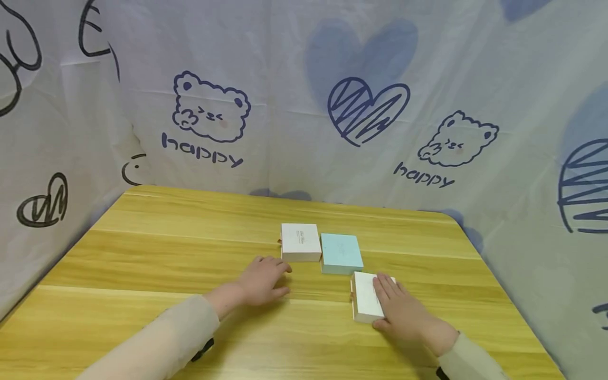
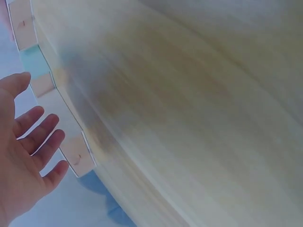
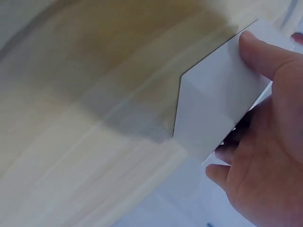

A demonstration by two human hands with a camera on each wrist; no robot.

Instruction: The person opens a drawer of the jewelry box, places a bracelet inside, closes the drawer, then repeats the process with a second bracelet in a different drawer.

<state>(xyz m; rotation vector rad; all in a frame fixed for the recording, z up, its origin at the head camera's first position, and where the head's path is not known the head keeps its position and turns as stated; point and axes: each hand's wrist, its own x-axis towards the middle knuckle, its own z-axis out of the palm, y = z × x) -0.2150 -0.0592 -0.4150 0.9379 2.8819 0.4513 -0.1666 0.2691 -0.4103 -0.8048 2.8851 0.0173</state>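
Note:
Three flat square boxes lie in a diagonal row on the wooden table (image 1: 180, 253): a white box (image 1: 301, 241) with small print at the back, a light-blue box (image 1: 341, 252) beside it, and a nearer white box (image 1: 366, 298) at right. My right hand (image 1: 404, 311) holds the nearer white box, fingers laid over its top and thumb (image 3: 258, 52) against its near side. My left hand (image 1: 263, 279) hovers left of the light-blue box, in front of the back white box. Its fingers are loosely spread in the left wrist view and hold nothing.
A pale cloth (image 1: 290, 132) printed with bears, hearts and the word "happy" hangs behind the table and along both sides. The table's back edge lies beyond the boxes. A small reddish tab (image 1: 279, 241) sticks out of the back white box's left side.

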